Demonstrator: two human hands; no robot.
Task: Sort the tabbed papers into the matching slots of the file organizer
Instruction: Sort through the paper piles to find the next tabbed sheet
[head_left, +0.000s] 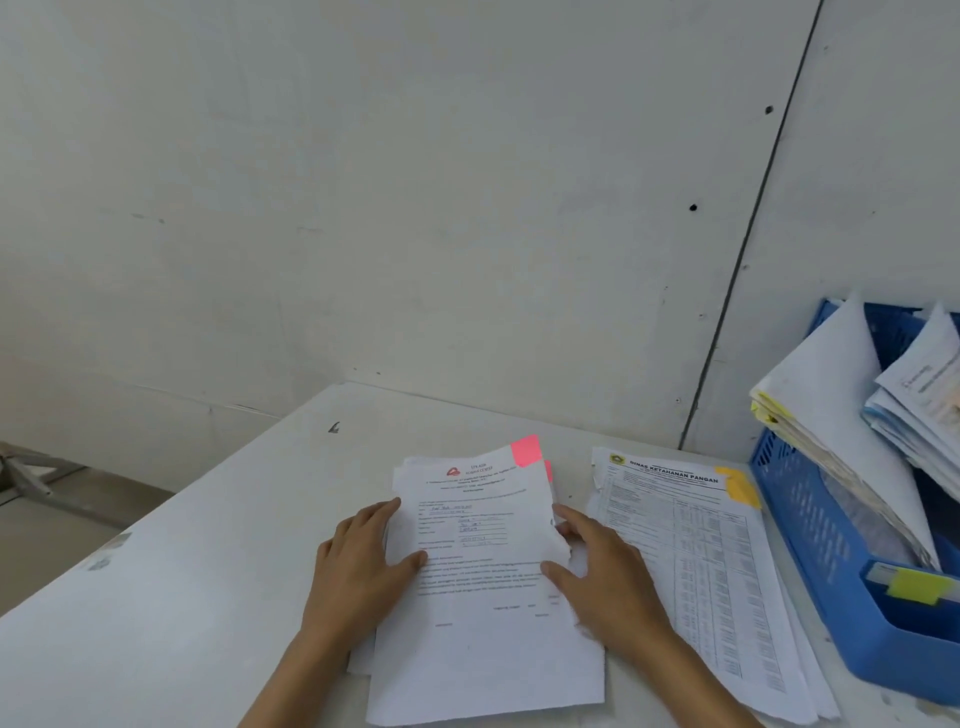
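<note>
1. Pink-tabbed papers (483, 613) lie on the white table (208, 571) between our two hands. The top sheet is a printed form with a red logo at its head.
2. Our left hand (358, 561) grips the stack's left edge, with the thumb pressed on the top sheet and the fingers curled against the side.
3. Our right hand (602, 566) clasps the right edge the same way, thumb on top and fingers bent round the ragged sheet ends.
4. Past our right fingertips, a pink tab (525, 451) sticks out at the stack's far corner. Another pink one peeks out just beneath it.
5. Just outside our right hand, the yellow-tabbed papers (717, 571) lie flat, printed with tables. Their yellow tab (740, 486) sits at the far corner, and our right forearm crosses their near edge.
6. Farther out on that side stands the blue file organizer (810, 545), close beside the yellow-tabbed papers. It has a yellow label (917, 584) on its near end, and its slots hold leaning paper bundles (831, 395), one showing yellow at its edge.
</note>
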